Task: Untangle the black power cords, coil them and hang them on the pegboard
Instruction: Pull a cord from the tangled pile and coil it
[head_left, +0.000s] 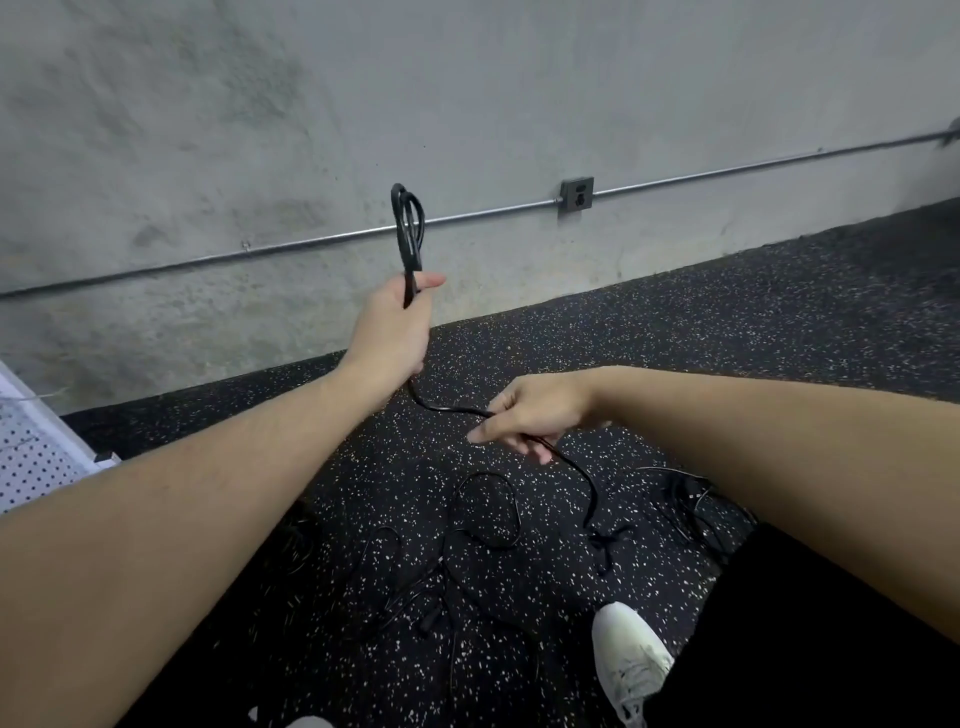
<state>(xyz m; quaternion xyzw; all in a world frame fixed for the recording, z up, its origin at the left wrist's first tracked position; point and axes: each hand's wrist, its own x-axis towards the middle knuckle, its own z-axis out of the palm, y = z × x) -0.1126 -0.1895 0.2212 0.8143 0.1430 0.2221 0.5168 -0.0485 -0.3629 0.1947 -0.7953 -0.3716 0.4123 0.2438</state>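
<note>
I am facing a grey concrete wall (260, 130) that is filling the top half of the view, with a metal conduit (727, 169) running along it into a grey outlet box (576, 194). Below it a black speckled floor (779, 322) is spreading toward me. A white pegboard (31, 457) is leaning in at the left edge, low against the wall.

My left arm is stretching forward and up from the lower left, and my left hand (392, 327) is rising in front of the wall, fist turned so the thumb is pointing right. It is gripping a cord (408, 228), and a narrow folded loop of that cord is standing up out of the fist, crossing the conduit line.

My right arm is coming in from the right edge, bent across my body, with the right hand (524, 415) sitting lower and nearer to me, knuckles up. Its fingers are curling down and pinching the same cord, which is sagging in a short curve between my two hands and trailing from the right hand down to the floor.

On the floor below my hands, loose cords (488, 514) are lying in tangled loops, hard to trace against the dark surface. My black trouser leg (831, 623) is filling the lower right, and a white shoe (628, 660) is resting beside the cords.
</note>
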